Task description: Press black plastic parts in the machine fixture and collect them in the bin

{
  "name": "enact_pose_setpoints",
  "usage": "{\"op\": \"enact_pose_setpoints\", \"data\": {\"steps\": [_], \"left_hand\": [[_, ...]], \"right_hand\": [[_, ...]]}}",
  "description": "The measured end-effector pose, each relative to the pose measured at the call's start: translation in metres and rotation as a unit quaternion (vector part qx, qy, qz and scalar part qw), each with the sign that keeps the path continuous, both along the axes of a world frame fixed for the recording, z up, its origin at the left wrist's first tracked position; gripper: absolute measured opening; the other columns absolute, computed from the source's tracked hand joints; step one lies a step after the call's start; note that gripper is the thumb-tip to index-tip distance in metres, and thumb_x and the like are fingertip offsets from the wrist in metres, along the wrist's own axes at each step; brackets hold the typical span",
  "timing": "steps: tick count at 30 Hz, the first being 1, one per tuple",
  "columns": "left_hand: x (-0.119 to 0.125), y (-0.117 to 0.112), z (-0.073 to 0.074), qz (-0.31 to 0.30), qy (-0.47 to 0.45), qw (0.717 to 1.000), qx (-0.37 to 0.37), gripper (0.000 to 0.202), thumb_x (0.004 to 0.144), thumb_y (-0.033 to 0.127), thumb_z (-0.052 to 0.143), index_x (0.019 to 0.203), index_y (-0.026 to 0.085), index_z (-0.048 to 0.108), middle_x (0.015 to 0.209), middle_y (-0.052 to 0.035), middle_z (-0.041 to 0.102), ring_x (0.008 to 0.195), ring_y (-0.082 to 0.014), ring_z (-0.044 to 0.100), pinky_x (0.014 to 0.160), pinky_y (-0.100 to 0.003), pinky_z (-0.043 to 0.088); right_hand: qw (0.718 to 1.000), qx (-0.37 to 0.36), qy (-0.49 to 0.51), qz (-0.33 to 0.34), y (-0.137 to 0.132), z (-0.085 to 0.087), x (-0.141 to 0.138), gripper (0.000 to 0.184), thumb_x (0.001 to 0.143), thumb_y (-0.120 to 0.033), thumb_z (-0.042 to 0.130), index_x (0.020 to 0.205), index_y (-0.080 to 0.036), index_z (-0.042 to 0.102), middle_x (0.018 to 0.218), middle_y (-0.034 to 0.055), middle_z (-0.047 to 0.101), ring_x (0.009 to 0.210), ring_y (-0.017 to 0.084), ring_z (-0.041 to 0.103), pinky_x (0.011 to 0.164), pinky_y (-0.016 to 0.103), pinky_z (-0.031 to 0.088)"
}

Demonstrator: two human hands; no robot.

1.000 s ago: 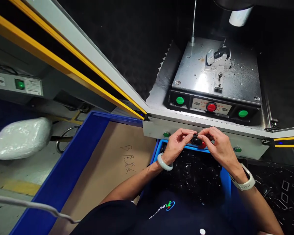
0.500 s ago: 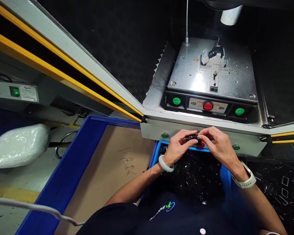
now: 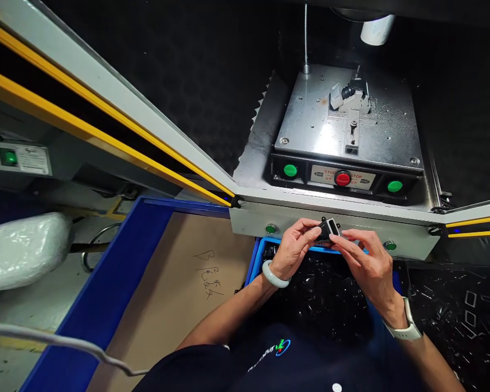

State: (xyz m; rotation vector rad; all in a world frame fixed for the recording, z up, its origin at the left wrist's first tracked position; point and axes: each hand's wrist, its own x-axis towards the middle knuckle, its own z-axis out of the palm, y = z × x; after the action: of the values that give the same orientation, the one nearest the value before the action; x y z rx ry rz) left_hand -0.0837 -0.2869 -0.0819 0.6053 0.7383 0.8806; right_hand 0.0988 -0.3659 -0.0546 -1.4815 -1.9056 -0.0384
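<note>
My left hand (image 3: 296, 247) pinches a small black plastic part (image 3: 325, 230) with a pale rectangular opening, held just in front of the machine's grey front rail (image 3: 335, 231). My right hand (image 3: 365, 261) lies beside it with fingers stretched toward the part, fingertips touching its right side. Both hands hover over a blue bin (image 3: 256, 256) filled with several black plastic parts (image 3: 322, 294). A pale bangle sits on my left wrist, a white watch on my right.
Behind the rail is a metal machine plate (image 3: 351, 128) with a small fixture (image 3: 349, 98), two green buttons (image 3: 289, 170) and a red stop button (image 3: 342, 178). A large blue crate lined with cardboard (image 3: 179, 283) stands left. More black parts (image 3: 461, 310) lie right. Yellow-striped rails (image 3: 106, 130) run diagonally.
My right hand has loosened from the part and its fingers have stretched out. The part is turned so its pale opening shows. The view has shifted slightly.
</note>
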Motion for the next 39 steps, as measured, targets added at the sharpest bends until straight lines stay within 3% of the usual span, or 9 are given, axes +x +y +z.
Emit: {"op": "enact_pose_setpoints", "data": {"steps": [7,11,16,21,25,29,34,37,39], "left_hand": [[0.003,-0.007,-0.001,-0.004,-0.002,1.0,-0.004,0.041,0.079,0.043,0.096,0.099,0.015,0.073,0.101,-0.0065,0.077,0.086,-0.0174,0.073,0.085,-0.032,0.06],[0.003,-0.009,-0.003,0.03,0.021,0.999,0.032,0.04,0.079,0.043,0.096,0.099,0.017,0.075,0.105,-0.0056,0.076,0.094,-0.0174,0.072,0.093,-0.032,0.057],[0.004,-0.01,-0.004,0.072,0.04,0.992,0.092,0.033,0.076,0.038,0.097,0.091,0.018,0.076,0.109,-0.0049,0.073,0.105,-0.0174,0.068,0.102,-0.031,0.052],[0.007,0.004,0.005,0.097,0.064,0.989,0.092,0.034,0.075,0.039,0.096,0.092,0.018,0.075,0.104,-0.0049,0.072,0.1,-0.0181,0.068,0.096,-0.032,0.055],[0.018,0.046,0.027,0.146,0.088,0.966,0.192,0.032,0.074,0.038,0.095,0.09,0.018,0.075,0.096,-0.0046,0.073,0.093,-0.0174,0.068,0.089,-0.031,0.057],[0.041,0.108,0.053,0.181,0.118,0.929,0.301,0.026,0.078,0.033,0.092,0.089,0.018,0.073,0.091,-0.0034,0.073,0.086,-0.0146,0.067,0.081,-0.027,0.057],[0.072,0.196,0.076,0.202,0.168,0.91,0.32,0.022,0.085,0.021,0.089,0.09,0.011,0.069,0.087,-0.0027,0.072,0.076,-0.0105,0.068,0.074,-0.023,0.056],[0.084,0.244,0.091,0.199,0.224,0.91,0.287,0.018,0.094,0.019,0.079,0.098,0.005,0.069,0.097,-0.0091,0.076,0.084,-0.0125,0.071,0.077,-0.026,0.056],[0.092,0.272,0.1,0.186,0.254,0.903,0.293,0.02,0.097,0.022,0.074,0.098,0.003,0.069,0.104,-0.014,0.077,0.094,-0.0166,0.073,0.081,-0.029,0.056]], "right_hand": [[0.998,0.05,-0.037,0.009,-0.004,-0.008,0.004,0.036,0.091,0.0,0.074,0.115,-0.026,0.071,0.107,0.0023,0.077,0.096,0.016,0.067,0.076,0.027,0.055],[0.995,-0.018,0.094,-0.011,-0.007,0.0,-0.003,0.021,0.095,-0.011,0.075,0.111,-0.024,0.069,0.106,0.003,0.075,0.099,0.015,0.069,0.084,0.029,0.058],[0.978,-0.074,0.188,-0.055,-0.01,0.008,-0.009,0.004,0.099,-0.022,0.073,0.097,-0.024,0.07,0.095,-0.0003,0.075,0.088,0.013,0.069,0.07,0.026,0.053],[0.973,-0.109,0.191,-0.074,0.0,0.014,0.004,0.02,0.104,-0.034,0.067,0.087,-0.024,0.07,0.09,0.0016,0.074,0.081,0.015,0.067,0.068,0.03,0.052],[0.986,-0.059,0.131,-0.079,0.058,0.036,0.032,0.022,0.107,-0.041,0.06,0.108,-0.025,0.074,0.11,0.007,0.078,0.1,0.021,0.07,0.08,0.036,0.058],[0.989,-0.007,0.049,-0.139,0.167,0.07,0.052,0.043,0.105,-0.045,0.06,0.139,-0.019,0.065,0.137,0.0155,0.069,0.122,0.027,0.065,0.1,0.046,0.058],[0.957,-0.123,-0.034,-0.26,0.291,0.105,0.048,0.078,0.104,-0.058,0.053,0.147,0.007,0.049,0.15,0.0319,0.053,0.148,0.044,0.045,0.114,0.061,0.042],[0.963,-0.156,-0.047,-0.215,0.311,0.121,0.047,0.091,0.104,-0.058,0.023,0.138,0.022,0.049,0.145,0.0325,0.054,0.144,0.038,0.051,0.112,0.051,0.041],[0.979,-0.12,-0.035,-0.164,0.29,0.128,0.052,0.084,0.104,-0.059,0.034,0.137,0.014,0.057,0.14,0.0257,0.061,0.132,0.026,0.061,0.11,0.042,0.045]]}}
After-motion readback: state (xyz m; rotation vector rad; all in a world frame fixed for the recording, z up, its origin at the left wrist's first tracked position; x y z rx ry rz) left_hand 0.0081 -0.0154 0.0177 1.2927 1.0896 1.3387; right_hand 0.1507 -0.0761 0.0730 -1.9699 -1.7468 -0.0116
